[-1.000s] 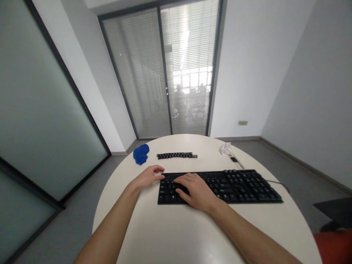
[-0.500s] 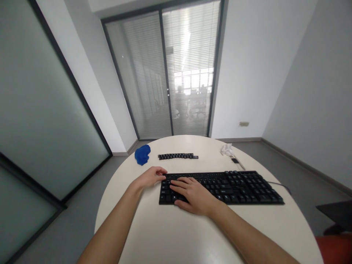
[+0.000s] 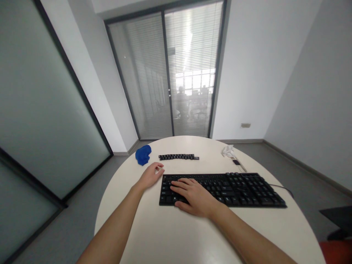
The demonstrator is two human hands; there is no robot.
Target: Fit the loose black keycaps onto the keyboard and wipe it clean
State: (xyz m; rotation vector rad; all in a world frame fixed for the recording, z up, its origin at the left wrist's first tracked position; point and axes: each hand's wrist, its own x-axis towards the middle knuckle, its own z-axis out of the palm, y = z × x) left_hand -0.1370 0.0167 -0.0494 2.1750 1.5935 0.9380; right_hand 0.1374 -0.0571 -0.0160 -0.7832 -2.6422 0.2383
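A black keyboard (image 3: pixel 239 189) lies across the round table, its left part partly covered by my right hand (image 3: pixel 195 198). That hand rests flat on the keys with fingers stretched out. My left hand (image 3: pixel 151 175) is just past the keyboard's upper left corner, off the keys. Its thumb and fingers curve with a gap between them, and nothing shows in it. Beyond it is a row of loose black keycaps (image 3: pixel 177 157). To the left of the keycaps lies a soft blue lump (image 3: pixel 143 155), perhaps putty or cloth.
At the table's back right are a crumpled white tissue (image 3: pixel 227 150) and a thin light stick with a small black piece (image 3: pixel 235 162). The keyboard cable (image 3: pixel 283 187) runs off the right edge of the white table (image 3: pixel 170 238). Part of a red seat (image 3: pixel 335 252) shows at lower right.
My left hand has moved away from the keyboard's upper left corner, toward the keycap row, and its thumb has come off the keyboard. My right hand stays in place.
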